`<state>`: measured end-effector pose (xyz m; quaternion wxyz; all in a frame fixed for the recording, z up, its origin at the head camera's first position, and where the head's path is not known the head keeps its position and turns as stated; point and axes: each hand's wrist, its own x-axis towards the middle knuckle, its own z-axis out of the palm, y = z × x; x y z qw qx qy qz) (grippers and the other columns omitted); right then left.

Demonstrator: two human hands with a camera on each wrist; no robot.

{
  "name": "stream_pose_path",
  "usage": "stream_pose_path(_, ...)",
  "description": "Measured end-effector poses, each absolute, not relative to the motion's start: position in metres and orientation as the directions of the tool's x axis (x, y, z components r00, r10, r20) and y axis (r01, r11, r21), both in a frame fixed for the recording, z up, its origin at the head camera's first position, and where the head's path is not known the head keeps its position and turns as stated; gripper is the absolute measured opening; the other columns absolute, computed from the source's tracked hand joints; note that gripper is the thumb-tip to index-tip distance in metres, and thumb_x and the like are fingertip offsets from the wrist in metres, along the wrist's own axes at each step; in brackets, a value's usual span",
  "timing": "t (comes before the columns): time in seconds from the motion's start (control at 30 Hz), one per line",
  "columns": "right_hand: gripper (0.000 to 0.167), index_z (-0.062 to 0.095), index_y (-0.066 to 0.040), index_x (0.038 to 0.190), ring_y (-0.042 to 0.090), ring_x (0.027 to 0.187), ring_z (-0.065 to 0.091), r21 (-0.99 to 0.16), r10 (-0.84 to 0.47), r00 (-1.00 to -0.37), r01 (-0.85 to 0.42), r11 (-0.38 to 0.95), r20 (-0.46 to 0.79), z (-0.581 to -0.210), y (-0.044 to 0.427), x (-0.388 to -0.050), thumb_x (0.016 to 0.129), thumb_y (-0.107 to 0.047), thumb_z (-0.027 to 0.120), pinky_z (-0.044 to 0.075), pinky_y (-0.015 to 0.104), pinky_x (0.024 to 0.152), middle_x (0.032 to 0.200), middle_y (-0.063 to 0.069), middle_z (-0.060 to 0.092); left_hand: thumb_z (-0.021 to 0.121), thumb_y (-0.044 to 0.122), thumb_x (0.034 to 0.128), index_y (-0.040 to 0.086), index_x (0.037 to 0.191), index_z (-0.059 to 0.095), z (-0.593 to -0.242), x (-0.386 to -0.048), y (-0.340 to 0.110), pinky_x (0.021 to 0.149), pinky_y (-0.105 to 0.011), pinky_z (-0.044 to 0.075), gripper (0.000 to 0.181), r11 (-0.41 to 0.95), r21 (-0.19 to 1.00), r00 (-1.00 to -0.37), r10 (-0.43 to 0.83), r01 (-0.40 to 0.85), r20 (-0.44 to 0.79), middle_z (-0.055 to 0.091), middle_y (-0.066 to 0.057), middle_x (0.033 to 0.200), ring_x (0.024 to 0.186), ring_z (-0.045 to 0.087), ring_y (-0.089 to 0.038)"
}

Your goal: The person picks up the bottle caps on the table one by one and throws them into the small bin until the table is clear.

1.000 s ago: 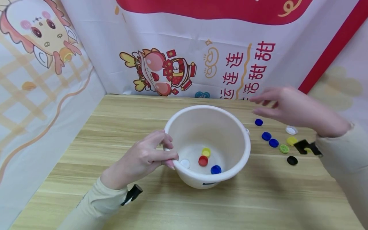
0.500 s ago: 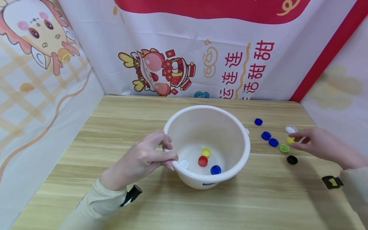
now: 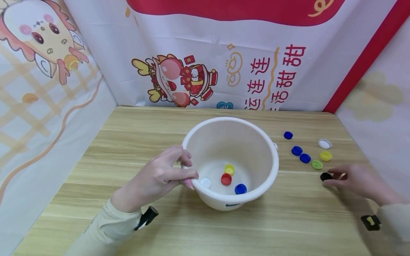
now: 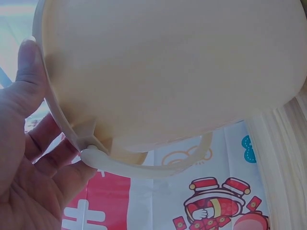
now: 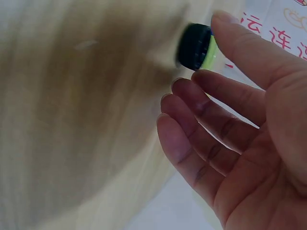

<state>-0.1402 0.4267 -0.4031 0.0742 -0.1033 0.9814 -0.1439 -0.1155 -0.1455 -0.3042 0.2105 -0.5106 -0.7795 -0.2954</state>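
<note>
A white bucket (image 3: 230, 201) stands on the wooden table, tilted slightly, with a yellow cap (image 3: 229, 170), a red cap (image 3: 226, 179), a blue cap (image 3: 240, 189) and a white cap (image 3: 206, 183) on its floor. My left hand (image 3: 157, 177) grips the bucket's left rim; in the left wrist view the fingers (image 4: 72, 179) lie by the handle joint of the bucket (image 4: 182, 76). At the right, my right hand (image 3: 360, 181) has thumb and fingertips at a black cap (image 3: 325, 177). The right wrist view shows the hand (image 5: 240, 115) with parted fingers beside the black cap (image 5: 193, 46).
Right of the bucket lie several blue caps (image 3: 297, 150), a green cap (image 3: 317, 164), a yellow cap (image 3: 326, 155) and a white cap (image 3: 325, 143). Printed cloth (image 3: 192, 35) hangs behind the table (image 3: 128, 142) and along both sides.
My right hand came down from beside the bucket to the caps at the right, passed the yellow cap and moved nearer the table's front to the black cap. The left hand stayed on the rim.
</note>
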Motion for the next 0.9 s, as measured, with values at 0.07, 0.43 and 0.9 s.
stream_pose_path(0.07,0.057,0.07,0.008,0.11,0.013,0.07,0.062,-0.303,-0.219,-0.966,-0.171,0.937,-0.134,-0.405,0.426,-0.14,0.082,-0.04,0.082,0.05,0.025,0.054,0.081,-0.002,0.069,0.065,0.039,0.089,0.016,0.096,0.08,-0.305,-0.115,-0.146,0.088,-0.033,0.057,0.029,0.306,0.241,-0.388,0.67,0.921,0.633,0.061,-0.004,0.1,0.097,0.06,-0.019)
stream_pose_path(0.43,0.043,0.072,0.006,0.108,0.013,0.07,0.059,-0.299,-0.218,-0.967,-0.17,0.939,-0.132,-0.407,0.42,-0.14,0.084,-0.029,0.081,0.049,0.025,0.055,0.08,-0.003,0.066,0.068,0.039,0.087,0.015,0.097,0.08,-0.305,-0.116,-0.146,0.09,-0.036,0.056,0.029,0.309,0.241,-0.39,0.671,0.92,0.631,0.062,-0.005,0.1,0.098,0.061,-0.02)
stream_pose_path(0.9,0.037,0.072,0.007,0.104,0.012,0.067,0.057,-0.277,-0.216,-0.97,-0.179,0.944,-0.11,-0.41,0.416,-0.141,0.084,-0.023,0.08,0.048,0.027,0.054,0.076,-0.003,0.064,0.068,0.039,0.0872,0.015,0.096,0.08,-0.305,-0.116,-0.146,0.09,-0.035,0.056,0.028,0.307,0.228,-0.38,0.676,0.924,0.631,0.062,-0.004,0.099,0.099,0.06,-0.02)
